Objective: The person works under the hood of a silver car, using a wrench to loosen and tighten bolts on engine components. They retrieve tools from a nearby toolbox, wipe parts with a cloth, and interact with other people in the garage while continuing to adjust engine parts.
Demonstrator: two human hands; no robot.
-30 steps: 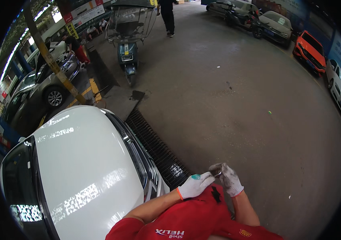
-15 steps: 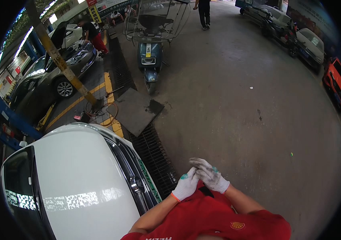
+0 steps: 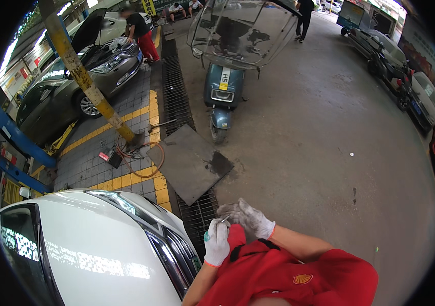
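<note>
My left hand (image 3: 217,244), in a white work glove with a green patch, is closed in a pinch. From its fingertips pokes a small, thin, shiny metal piece (image 3: 226,218), too small to name. My right hand (image 3: 250,219), in a white glove smudged dark grey, is beside it with its fingers stretched out. The right fingers lie close to the metal piece; whether they touch it I cannot tell. Both hands are in front of my red shirt, near the front of a white car (image 3: 95,239) on the left.
A floor grate (image 3: 203,214) runs past the white car, partly under a dark flat sheet (image 3: 189,166). Beyond stand a blue scooter (image 3: 225,89), a yellow-painted post (image 3: 87,86) and a hose (image 3: 161,160). A person (image 3: 143,38) leans over a dark car (image 3: 49,104) with its bonnet up.
My hands have come apart from being pressed together. The left has moved left and lower, and the metal piece now shows in its fingers. The view has swung left.
</note>
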